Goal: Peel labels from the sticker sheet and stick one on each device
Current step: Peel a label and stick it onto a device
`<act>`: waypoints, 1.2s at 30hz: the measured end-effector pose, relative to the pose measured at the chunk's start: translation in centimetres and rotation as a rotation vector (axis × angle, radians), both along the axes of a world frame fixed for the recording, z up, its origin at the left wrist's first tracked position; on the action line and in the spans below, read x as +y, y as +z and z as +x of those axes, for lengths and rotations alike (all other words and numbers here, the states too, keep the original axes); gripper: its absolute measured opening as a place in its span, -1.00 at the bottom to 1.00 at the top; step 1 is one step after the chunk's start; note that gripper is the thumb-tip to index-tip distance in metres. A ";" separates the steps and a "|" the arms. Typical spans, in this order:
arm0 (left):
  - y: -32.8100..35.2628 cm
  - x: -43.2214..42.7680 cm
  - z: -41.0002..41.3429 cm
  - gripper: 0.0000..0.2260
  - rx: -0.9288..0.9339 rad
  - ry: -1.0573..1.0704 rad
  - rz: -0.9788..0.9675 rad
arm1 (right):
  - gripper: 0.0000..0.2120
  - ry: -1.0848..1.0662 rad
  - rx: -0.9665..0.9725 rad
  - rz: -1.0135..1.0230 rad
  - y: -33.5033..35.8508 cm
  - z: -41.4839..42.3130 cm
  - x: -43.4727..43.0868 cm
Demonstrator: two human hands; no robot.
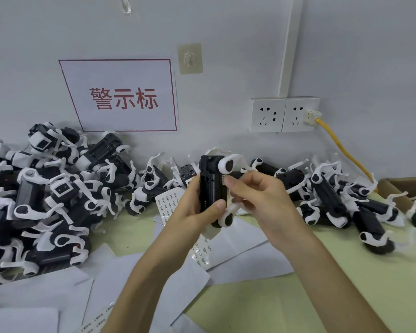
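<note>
One device [211,188] up, black body, white legs?
Yep, upright, off the table [346,272], mid-frame. Left hand [192,212] grips it, fingers behind, thumb across the front.
Right hand [257,198]?
Thumb and forefinger pinched together on a small pale label [225,178] at the device's right edge, near the top. Too small to read.
Sticker sheet [165,203]?
Flat on the table behind the left hand, partly hidden by it, rows of tiny labels.
Around it?
White backing papers [238,248] scattered under both forearms. Big pile of devices [41,188] at left, heaped up against the wall; a looser row of devices [334,195] at right.
Wall?
Red-bordered sign [120,97], two sockets [283,114], yellow cable [341,147] plugged into the right one. Cardboard box [394,188] at far right.
</note>
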State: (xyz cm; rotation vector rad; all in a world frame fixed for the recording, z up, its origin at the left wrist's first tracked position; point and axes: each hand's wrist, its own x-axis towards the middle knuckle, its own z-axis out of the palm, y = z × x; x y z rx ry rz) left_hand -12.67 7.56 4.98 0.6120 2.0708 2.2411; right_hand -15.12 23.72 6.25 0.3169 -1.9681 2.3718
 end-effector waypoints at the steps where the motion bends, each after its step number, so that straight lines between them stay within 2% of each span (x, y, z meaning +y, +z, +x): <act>1: 0.1 0.0 0.0 -0.59 -0.035 -0.041 0.050 | -0.79 0.057 0.007 -0.008 -0.1 0.0 0.0; 3: 0.2 0.0 0.0 -0.61 -0.078 -0.100 0.117 | -0.88 0.141 0.033 -0.037 -0.2 0.0 0.0; 5: 0.1 0.2 0.0 -0.61 -0.079 -0.119 0.122 | -0.88 0.169 0.070 -0.027 -0.2 0.0 0.0; 10: 0.1 0.0 0.3 -0.58 -0.067 -0.178 0.053 | -0.58 0.098 0.126 -0.054 -0.2 -0.2 0.0; 16: 0.4 -0.6 0.4 -0.59 -0.093 -0.259 0.000 | -0.75 0.145 0.101 -0.093 -0.5 -0.1 0.4; 21: 0.3 -0.8 0.3 -0.60 -0.097 -0.266 0.013 | -0.53 0.141 0.141 -0.141 -1.1 0.0 -0.5; 28: 0.5 -1.2 0.2 -0.61 -0.074 -0.262 0.027 | -0.67 0.144 0.181 -0.117 -1.1 0.1 -0.8; 36: 0.8 -1.2 0.3 -0.67 -0.068 -0.291 0.058 | -0.69 0.155 0.270 -0.044 -1.0 0.0 -0.3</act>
